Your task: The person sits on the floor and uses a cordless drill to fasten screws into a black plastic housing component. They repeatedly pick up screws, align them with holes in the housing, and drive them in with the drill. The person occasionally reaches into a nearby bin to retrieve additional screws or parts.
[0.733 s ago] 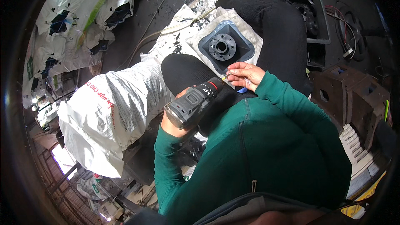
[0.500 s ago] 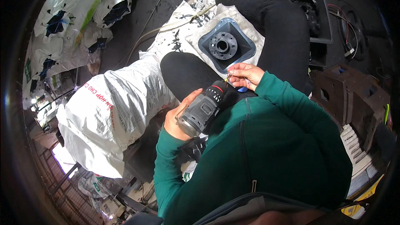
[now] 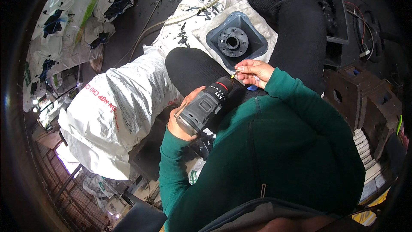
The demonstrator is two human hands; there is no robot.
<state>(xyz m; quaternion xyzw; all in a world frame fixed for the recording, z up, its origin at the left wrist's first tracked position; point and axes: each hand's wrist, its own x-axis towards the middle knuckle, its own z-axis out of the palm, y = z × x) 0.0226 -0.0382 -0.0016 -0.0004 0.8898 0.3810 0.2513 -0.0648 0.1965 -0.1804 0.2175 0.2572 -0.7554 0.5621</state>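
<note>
Left hand [image 3: 177,122] gripping a drill [image 3: 203,108], right hand [image 3: 256,74] pinching a small yellow-tipped piece [image 3: 233,76] by its nose.
Drill lies at two o'clock from the left hand, grey flanged part [image 3: 235,43] at eleven from the right.

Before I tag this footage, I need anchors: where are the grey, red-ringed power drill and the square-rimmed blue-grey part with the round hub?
Grey, red-ringed power drill [image 3: 204,108]: head view, on its motor housing.
Square-rimmed blue-grey part [image 3: 243,43]: head view, on its round hub.
</note>
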